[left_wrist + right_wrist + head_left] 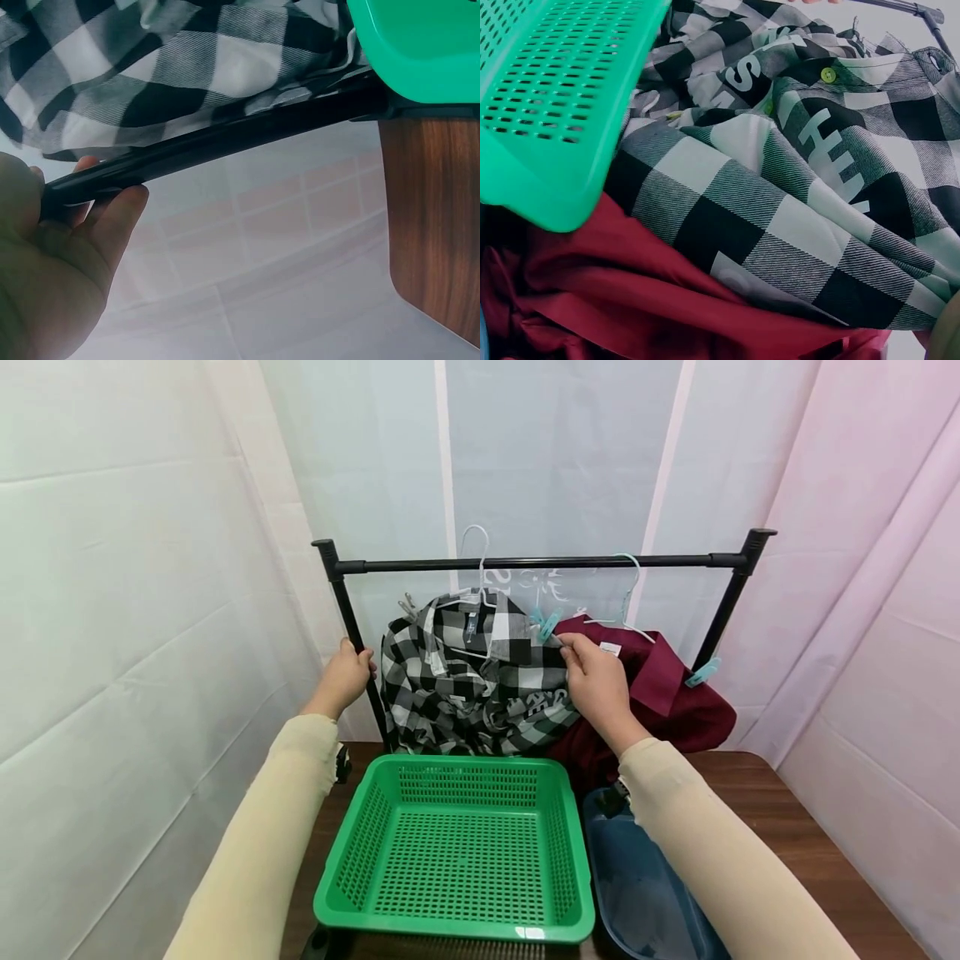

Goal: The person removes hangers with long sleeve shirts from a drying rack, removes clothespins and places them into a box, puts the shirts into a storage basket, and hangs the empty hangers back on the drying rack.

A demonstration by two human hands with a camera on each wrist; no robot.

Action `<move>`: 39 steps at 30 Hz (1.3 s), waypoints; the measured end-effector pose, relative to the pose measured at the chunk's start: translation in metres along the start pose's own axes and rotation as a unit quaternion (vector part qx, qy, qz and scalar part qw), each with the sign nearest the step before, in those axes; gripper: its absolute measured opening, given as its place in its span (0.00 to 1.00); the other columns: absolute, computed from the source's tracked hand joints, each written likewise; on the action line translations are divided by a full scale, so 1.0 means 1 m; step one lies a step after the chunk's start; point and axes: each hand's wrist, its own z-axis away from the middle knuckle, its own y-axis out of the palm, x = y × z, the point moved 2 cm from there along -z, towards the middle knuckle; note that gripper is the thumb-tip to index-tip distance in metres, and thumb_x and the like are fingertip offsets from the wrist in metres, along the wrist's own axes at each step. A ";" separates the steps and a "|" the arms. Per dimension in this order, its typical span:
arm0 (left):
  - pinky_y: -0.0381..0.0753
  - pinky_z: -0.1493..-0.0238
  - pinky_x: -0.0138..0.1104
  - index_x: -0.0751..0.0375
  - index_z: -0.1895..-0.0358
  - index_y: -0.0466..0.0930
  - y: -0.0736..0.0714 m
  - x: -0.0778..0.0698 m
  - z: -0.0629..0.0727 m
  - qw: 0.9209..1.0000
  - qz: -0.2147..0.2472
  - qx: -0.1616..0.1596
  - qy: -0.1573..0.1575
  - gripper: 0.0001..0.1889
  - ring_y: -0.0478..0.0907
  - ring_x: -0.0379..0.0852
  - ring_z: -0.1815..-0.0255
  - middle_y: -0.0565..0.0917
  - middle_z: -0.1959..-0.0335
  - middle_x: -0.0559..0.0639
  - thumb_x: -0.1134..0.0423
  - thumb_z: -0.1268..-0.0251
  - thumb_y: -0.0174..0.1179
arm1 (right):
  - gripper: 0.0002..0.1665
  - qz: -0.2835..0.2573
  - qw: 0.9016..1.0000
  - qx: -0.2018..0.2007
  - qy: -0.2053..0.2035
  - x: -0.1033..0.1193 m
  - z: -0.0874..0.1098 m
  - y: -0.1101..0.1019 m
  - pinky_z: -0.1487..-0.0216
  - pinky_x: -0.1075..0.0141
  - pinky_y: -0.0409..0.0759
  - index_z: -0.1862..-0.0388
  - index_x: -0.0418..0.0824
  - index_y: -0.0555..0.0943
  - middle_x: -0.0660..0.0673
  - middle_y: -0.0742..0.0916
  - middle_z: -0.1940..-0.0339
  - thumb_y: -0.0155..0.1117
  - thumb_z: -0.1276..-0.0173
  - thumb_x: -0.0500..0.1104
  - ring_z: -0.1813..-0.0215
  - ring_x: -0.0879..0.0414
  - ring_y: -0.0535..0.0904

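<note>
A black-and-white plaid shirt [517, 681] hangs from a white hanger [484, 552] on a black clothes rack [555, 562]. My left hand [339, 683] grips the rack's left post [225, 142], fingers wrapped around it. My right hand [596, 681] pinches the shirt's right shoulder, just beside a light-blue clothespin [549, 625] clipped there. Grey clothespins [407, 606] sit at its left shoulder. In the right wrist view the plaid cloth [742, 225] shows white lettering and a yellow-green button; the pinching fingertips are out of that view.
Right of the plaid shirt hangs a maroon shirt [690, 718] on another hanger [632, 585], with a light-blue clothespin [703, 672] on its shoulder. A green slotted basket [457, 928] stands in front, beside a blue basin [637, 868], on the brown wood table [757, 802]. Pale curtains surround it.
</note>
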 end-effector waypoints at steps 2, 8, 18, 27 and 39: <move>0.75 0.49 0.49 0.67 0.39 0.61 0.005 0.007 -0.003 1.000 -0.001 0.006 0.001 0.19 0.80 0.60 0.53 0.82 0.52 0.61 0.53 0.13 0.34 | 0.15 0.006 1.000 -0.009 -0.007 0.000 0.000 0.002 0.67 0.57 0.71 0.40 0.43 0.83 0.40 0.89 0.63 0.56 0.19 0.43 0.74 0.49 0.75; 0.75 0.52 0.48 0.67 0.38 0.61 0.018 0.028 -0.012 1.000 -0.001 0.020 0.007 0.21 0.78 0.59 0.55 0.81 0.50 0.62 0.51 0.13 0.32 | 0.15 0.013 0.999 -0.032 -0.016 0.000 -0.001 0.006 0.64 0.53 0.75 0.41 0.42 0.84 0.39 0.90 0.56 0.57 0.19 0.43 0.70 0.46 0.79; 0.74 0.52 0.49 0.68 0.40 0.61 0.025 0.036 -0.018 1.000 0.006 0.026 0.014 0.20 0.78 0.61 0.54 0.80 0.52 0.63 0.52 0.13 0.34 | 0.13 0.022 0.996 -0.074 -0.053 -0.001 -0.009 -0.015 0.69 0.57 0.68 0.45 0.41 0.86 0.39 0.91 0.57 0.57 0.19 0.42 0.76 0.49 0.72; 0.74 0.51 0.49 0.67 0.40 0.61 0.027 0.037 -0.019 0.999 0.012 0.028 0.007 0.17 0.77 0.60 0.53 0.80 0.51 0.63 0.55 0.13 0.35 | 0.13 0.013 0.995 -0.077 -0.068 -0.004 -0.013 -0.032 0.65 0.62 0.68 0.45 0.42 0.85 0.41 0.90 0.56 0.58 0.19 0.42 0.71 0.51 0.73; 0.71 0.34 0.58 0.75 0.20 0.30 0.026 0.043 -0.021 0.997 -0.028 0.069 -0.003 0.35 0.67 0.71 0.29 0.61 0.26 0.79 0.52 0.13 0.28 | 0.13 -0.005 0.993 -0.110 -0.045 -0.007 -0.014 -0.050 0.59 0.74 0.67 0.45 0.39 0.85 0.43 0.90 0.52 0.57 0.19 0.41 0.63 0.59 0.74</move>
